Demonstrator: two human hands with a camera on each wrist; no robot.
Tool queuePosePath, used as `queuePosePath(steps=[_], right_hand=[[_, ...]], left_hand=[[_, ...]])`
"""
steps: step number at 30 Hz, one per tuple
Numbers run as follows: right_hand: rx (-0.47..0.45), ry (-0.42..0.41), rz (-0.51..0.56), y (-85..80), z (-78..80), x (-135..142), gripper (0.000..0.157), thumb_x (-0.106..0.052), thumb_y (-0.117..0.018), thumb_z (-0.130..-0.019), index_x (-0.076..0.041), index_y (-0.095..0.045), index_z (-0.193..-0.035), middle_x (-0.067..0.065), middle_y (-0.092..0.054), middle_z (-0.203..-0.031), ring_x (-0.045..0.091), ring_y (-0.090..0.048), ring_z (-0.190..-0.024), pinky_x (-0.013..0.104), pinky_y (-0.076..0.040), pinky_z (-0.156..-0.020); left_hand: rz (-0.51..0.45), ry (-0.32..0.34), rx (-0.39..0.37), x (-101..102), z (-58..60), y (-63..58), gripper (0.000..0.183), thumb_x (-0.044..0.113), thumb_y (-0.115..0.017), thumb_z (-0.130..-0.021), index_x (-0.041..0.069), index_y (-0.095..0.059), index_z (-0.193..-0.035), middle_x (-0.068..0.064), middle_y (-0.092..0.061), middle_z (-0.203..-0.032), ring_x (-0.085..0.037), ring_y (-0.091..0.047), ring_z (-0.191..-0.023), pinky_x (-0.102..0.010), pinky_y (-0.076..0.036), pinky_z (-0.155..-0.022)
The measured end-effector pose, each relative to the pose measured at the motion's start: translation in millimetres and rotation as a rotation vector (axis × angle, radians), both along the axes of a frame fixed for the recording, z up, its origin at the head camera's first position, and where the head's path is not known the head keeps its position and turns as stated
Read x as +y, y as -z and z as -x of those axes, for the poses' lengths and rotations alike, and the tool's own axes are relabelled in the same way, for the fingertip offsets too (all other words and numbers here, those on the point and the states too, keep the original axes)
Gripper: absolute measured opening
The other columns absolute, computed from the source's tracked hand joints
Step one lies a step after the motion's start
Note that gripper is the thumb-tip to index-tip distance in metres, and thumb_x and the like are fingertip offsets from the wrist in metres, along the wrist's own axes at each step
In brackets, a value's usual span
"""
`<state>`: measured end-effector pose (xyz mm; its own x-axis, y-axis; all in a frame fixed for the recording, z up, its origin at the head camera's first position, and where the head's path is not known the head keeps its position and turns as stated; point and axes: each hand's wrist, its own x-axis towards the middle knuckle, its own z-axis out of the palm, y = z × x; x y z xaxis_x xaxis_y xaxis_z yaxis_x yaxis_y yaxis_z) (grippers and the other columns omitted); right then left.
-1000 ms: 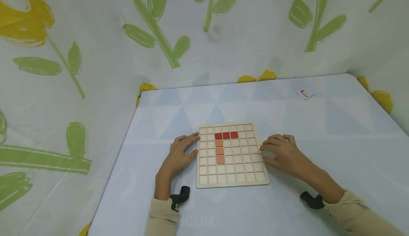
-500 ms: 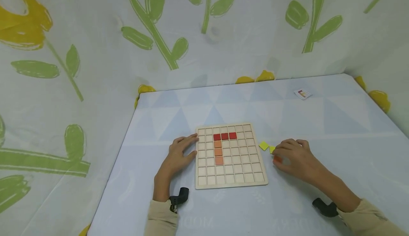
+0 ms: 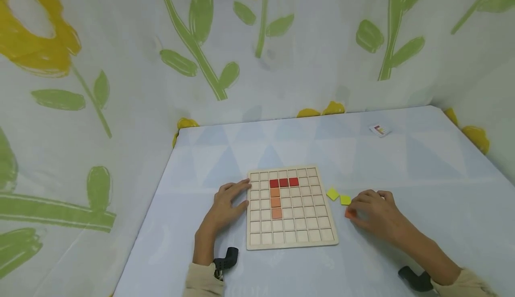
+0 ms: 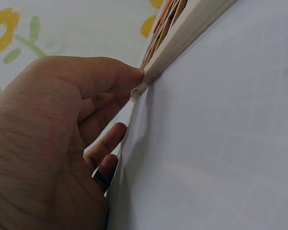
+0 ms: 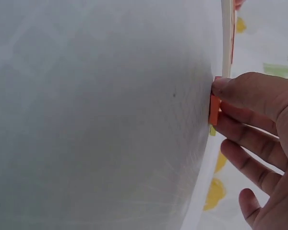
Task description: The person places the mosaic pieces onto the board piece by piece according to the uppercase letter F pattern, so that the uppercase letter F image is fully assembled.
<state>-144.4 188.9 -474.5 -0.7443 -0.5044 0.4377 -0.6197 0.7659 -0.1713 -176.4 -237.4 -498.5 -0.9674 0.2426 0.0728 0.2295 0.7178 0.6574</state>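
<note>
My left hand [image 3: 226, 204] rests at the left edge of a square wooden grid board [image 3: 297, 239], thumb and fingertips touching its side. In the left wrist view the thumb [image 4: 120, 74] lies against the board's edge. On the board, three red tiles [image 3: 284, 182] form a row, and three orange tiles [image 3: 275, 202] run down from its left end. To the right of the board, my right hand [image 3: 376, 212] pinches an orange tile [image 5: 214, 110] between thumb and fingertips, low at the tabletop. Two yellow tiles, one nearer the board [image 3: 332, 193] and one by the fingers [image 3: 345, 200], lie flat.
A small card with a coloured pattern [image 3: 379, 130] lies toward the back right of the pale table [image 3: 209, 154]. Flower-printed fabric [image 3: 314, 64] stands behind and to the left of the table. Dark wrist mounts [image 3: 227, 260] sit on both forearms.
My right hand has moved right, away from the board's edge, uncovering the yellow tiles, and has settled at the orange tile. The left hand stays on the board. The head view has tilted slightly up.
</note>
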Motion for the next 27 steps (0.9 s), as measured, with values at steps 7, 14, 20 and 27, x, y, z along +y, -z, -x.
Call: queuePosePath(steps=[7, 14, 20, 27], right_hand=[[0.031, -0.036, 0.050, 2.9, -3.5, 2, 0.028, -0.015, -0.093, -0.062, -0.025, -0.074, -0.079, -0.014, -0.065, -0.086, 0.016, -0.059, -0.088, 0.055, -0.036, -0.079], [0.029, -0.066, 0.088, -3.0, -2.2, -1, 0.033, -0.010, -0.094, -0.060, -0.025, -0.074, -0.082, -0.014, -0.064, -0.089, 0.016, -0.058, -0.092, 0.055, -0.034, -0.080], [0.025, -0.131, 0.123, -13.8, 3.6, -14, 0.035, -0.007, -0.093, -0.061, -0.024, -0.074, -0.085, -0.015, -0.064, -0.092, 0.014, -0.057, -0.094, 0.052, -0.032, -0.083], [-0.001, -0.170, 0.139, -22.9, 3.8, -34, 0.033, -0.008, -0.092, -0.063, -0.023, -0.074, -0.086, -0.016, -0.064, -0.094, 0.013, -0.056, -0.097, 0.050, -0.032, -0.086]], left_hand=[[-0.023, 0.023, 0.012, 0, -5.7, 3.4, 0.046, 0.022, -0.065, -0.095, 0.024, -0.059, -0.141, 0.016, -0.044, -0.153, -0.023, -0.035, -0.138, -0.056, -0.024, -0.108], [-0.016, 0.011, 0.013, 0, -9.0, 2.0, 0.047, 0.022, -0.065, -0.095, 0.024, -0.059, -0.141, 0.016, -0.044, -0.152, -0.022, -0.035, -0.138, -0.055, -0.025, -0.108], [-0.014, 0.016, 0.027, -1, -7.9, 0.8, 0.047, 0.022, -0.065, -0.095, 0.023, -0.059, -0.142, 0.014, -0.044, -0.153, -0.022, -0.035, -0.138, -0.054, -0.025, -0.108], [0.001, 0.038, 0.049, 1, -4.6, -1.3, 0.048, 0.023, -0.064, -0.096, 0.021, -0.058, -0.143, 0.011, -0.044, -0.154, -0.023, -0.036, -0.137, -0.055, -0.025, -0.107]])
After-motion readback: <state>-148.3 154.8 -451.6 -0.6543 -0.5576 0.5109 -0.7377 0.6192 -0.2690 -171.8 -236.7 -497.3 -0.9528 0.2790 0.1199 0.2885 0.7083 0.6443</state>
